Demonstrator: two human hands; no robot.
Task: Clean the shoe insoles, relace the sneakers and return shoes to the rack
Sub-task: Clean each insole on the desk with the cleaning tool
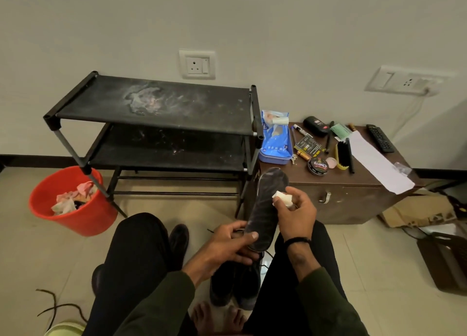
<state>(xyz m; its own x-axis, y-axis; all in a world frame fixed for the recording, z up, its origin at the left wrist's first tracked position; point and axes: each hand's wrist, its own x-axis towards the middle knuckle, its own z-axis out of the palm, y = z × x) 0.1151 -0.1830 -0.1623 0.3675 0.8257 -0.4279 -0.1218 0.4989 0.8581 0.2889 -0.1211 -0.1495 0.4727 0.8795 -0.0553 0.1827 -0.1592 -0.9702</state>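
Sneakers [233, 282] on floor btwn legs, mostly hidden by left hand [222, 247]; laces hard to make out. Left hand grips heel end of dark insole [267, 209], held in front of the knees. Right hand [294, 214] pinches white wipe [281, 199] against it. Red bucket [73, 201] holds crumpled wipes; rack [156, 123] shelves bare.

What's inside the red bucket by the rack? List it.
The red bucket holds crumpled wipes or tissues, white and pinkish, with something dark among them. A rack leg crosses its rim. Whatever lies beneath the pile is covered.
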